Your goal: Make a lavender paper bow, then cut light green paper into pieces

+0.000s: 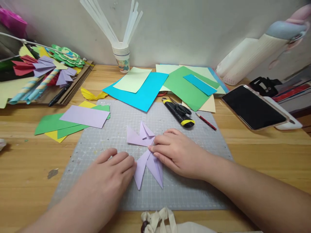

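A light purple folded paper with pointed flaps lies on the grey cutting mat. Its upper and lower parts meet at a narrow middle. My right hand is closed, thumb and fingertips pressed together on the paper at that middle. At the left edge of the lower flaps, my left hand has its fingers curled and its fingertips on the paper; its thumb is mostly hidden.
Scissors, a black-and-yellow utility knife and a pencil lie beyond my right hand. Coloured sheets are at the back, with purple, green and yellow strips at left. A phone sits at right.
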Available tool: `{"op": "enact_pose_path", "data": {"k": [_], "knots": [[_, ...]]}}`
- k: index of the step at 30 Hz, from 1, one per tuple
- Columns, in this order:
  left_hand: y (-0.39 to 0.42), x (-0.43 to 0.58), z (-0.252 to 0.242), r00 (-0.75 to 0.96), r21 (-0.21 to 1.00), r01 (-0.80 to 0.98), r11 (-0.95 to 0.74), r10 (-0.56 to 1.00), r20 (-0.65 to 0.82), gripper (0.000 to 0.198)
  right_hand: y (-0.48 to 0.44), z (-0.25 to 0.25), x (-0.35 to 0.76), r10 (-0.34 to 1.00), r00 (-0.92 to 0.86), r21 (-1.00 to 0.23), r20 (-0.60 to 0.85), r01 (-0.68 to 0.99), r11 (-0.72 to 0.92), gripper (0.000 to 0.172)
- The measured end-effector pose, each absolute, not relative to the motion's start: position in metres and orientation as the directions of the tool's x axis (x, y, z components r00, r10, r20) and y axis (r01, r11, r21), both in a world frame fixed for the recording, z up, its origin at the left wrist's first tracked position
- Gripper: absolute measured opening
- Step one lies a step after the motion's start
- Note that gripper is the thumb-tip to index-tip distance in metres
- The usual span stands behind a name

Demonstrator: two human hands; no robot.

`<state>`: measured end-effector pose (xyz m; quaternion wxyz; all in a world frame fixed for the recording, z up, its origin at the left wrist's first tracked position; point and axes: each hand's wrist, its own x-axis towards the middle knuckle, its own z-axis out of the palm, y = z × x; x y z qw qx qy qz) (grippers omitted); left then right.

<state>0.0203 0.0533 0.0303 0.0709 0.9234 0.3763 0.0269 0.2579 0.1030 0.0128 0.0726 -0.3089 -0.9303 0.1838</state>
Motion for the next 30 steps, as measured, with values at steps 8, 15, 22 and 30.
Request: {"op": "enact_pose_path", "data": {"k": [8, 15, 22, 30], "knots": [[0.041, 0.014, 0.034, 0.604, 0.137, 0.792, -0.595, 0.796, -0.032, 0.034, 0.102, 0.01, 0.258, 0.59, -0.806, -0.347, 0.052, 0.539, 0.768, 0.033], [0.107, 0.021, 0.03, 0.429, 0.236, 0.874, -0.425, 0.902, 0.034, 0.05, 0.099, 0.006, 0.26, 0.578, -0.806, -0.304, 0.127, 0.523, 0.796, 0.033], [0.14, 0.022, 0.046, 0.401, 0.395, 0.88, -0.264, 0.858, -0.32, 0.024, 0.095, 0.006, 0.264, 0.673, -0.617, -0.432, 0.407, 0.519, 0.737, 0.033], [0.1, 0.008, 0.053, 0.073, 0.556, 0.803, 0.213, 0.892, -0.446, 0.027, 0.098, -0.001, 0.264, 0.758, -0.349, -0.647, 0.551, 0.395, 0.652, 0.032]]}}
